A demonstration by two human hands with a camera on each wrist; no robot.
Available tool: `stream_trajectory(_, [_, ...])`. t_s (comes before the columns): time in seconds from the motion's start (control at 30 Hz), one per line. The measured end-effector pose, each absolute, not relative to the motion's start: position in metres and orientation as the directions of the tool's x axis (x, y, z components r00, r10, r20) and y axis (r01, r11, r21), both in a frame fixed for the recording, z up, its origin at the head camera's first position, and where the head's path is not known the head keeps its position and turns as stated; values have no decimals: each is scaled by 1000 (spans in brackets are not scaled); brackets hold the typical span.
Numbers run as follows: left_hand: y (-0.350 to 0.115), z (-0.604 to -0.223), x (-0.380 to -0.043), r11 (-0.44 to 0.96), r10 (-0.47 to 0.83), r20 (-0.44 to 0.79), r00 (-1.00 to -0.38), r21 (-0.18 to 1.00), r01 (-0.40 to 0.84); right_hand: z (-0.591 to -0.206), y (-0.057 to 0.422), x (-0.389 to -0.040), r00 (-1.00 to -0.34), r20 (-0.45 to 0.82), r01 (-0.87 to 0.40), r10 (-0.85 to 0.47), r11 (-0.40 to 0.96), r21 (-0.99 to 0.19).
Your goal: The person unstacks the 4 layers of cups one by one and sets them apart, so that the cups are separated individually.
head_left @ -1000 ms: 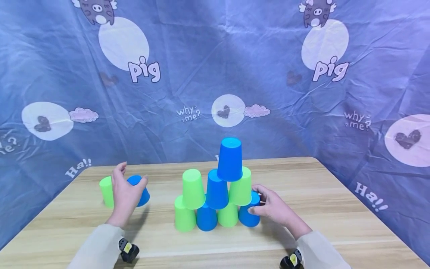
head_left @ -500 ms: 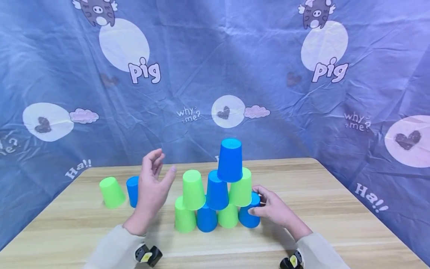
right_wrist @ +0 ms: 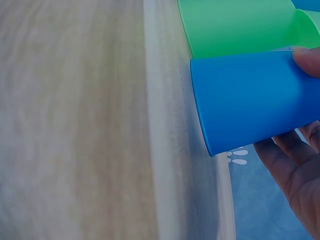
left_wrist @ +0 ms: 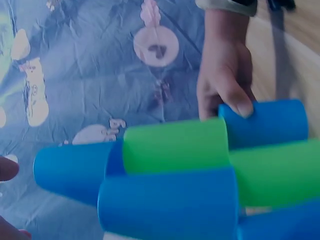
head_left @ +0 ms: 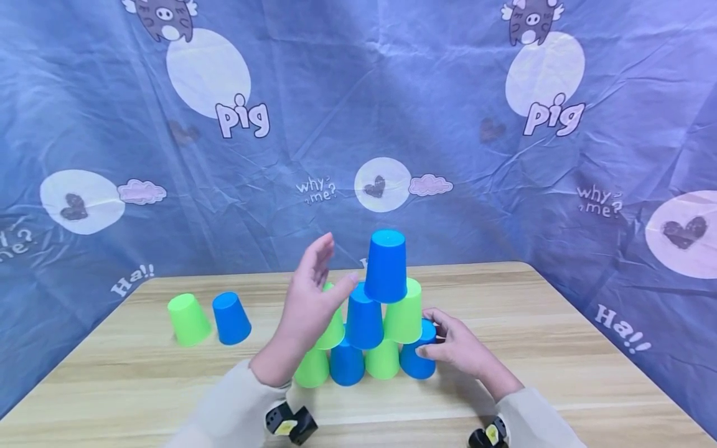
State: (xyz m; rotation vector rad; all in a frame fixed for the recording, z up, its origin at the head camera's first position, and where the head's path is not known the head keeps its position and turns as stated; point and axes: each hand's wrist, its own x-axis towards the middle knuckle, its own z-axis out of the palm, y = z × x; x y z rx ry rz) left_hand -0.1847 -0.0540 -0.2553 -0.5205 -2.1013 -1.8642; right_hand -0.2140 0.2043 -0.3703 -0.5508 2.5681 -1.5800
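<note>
Upside-down cups stand in a tiered stack: a green and blue bottom row, three cups above it, and a blue cup [head_left: 386, 267] on top, resting over the middle blue cup [head_left: 364, 317] and a green cup [head_left: 404, 314]. My right hand [head_left: 462, 348] holds the blue cup [right_wrist: 250, 102] at the bottom row's right end, thumb on one side and fingers on the other. My left hand [head_left: 310, 308], holding nothing, is raised in front of the left green cups, partly hiding them. Its fingers are parted from the thumb, just left of the top cup; the left wrist view shows fingertips apart from that cup.
A green cup [head_left: 189, 320] and a blue cup [head_left: 232, 318] stand upside down, side by side, at the left of the wooden table [head_left: 140, 386]. A blue printed cloth [head_left: 336, 74] hangs behind the table.
My left hand has let go of the blue cup at the left and moved right to the stack, near its top. My right hand keeps its hold on the bottom right cup.
</note>
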Motion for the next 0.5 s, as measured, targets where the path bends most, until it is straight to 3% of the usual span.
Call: stream_trajectory(0.5, [-19, -240, -197, 275, 248, 301, -921, 889, 365, -371, 205, -215, -925, 130, -274, -357, 390, -879])
